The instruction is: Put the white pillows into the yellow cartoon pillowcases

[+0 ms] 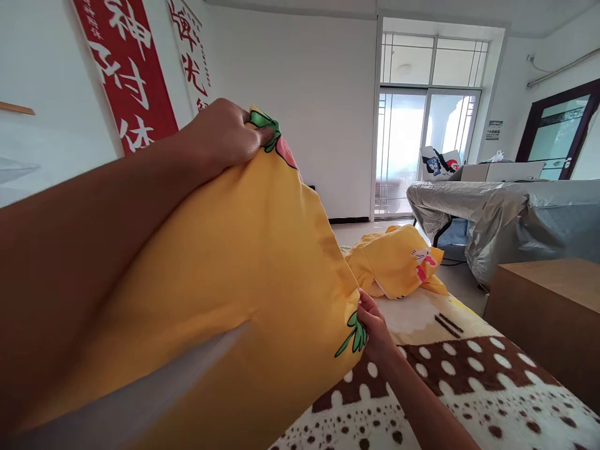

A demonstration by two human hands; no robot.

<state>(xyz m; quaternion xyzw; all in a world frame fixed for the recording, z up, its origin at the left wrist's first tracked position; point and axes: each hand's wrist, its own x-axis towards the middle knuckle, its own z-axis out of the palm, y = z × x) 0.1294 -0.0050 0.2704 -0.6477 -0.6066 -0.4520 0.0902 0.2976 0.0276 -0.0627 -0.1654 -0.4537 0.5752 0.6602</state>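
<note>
A yellow pillowcase (pixel 281 250) with green leaf prints fills the middle of the view, held up on edge. My left hand (pixel 229 132) pinches its upper corner, where a green and pink print shows. Lower and to the right, my right hand (pixel 372 319) is closed on its side edge beside a green leaf print. A long slit gapes across the near face, and something pale grey-white shows inside it. Beneath lies a brown and cream blanket (pixel 473 362) with white dots.
Another yellow cloth bundle (pixel 394 259) with a cartoon print lies at the blanket's far end. A brown box (pixel 548 306) stands at the right, before a table under silvery plastic (pixel 501 212). Red banners (pixel 135 75) hang on the left wall; a glazed door (pixel 426 150) is at the back.
</note>
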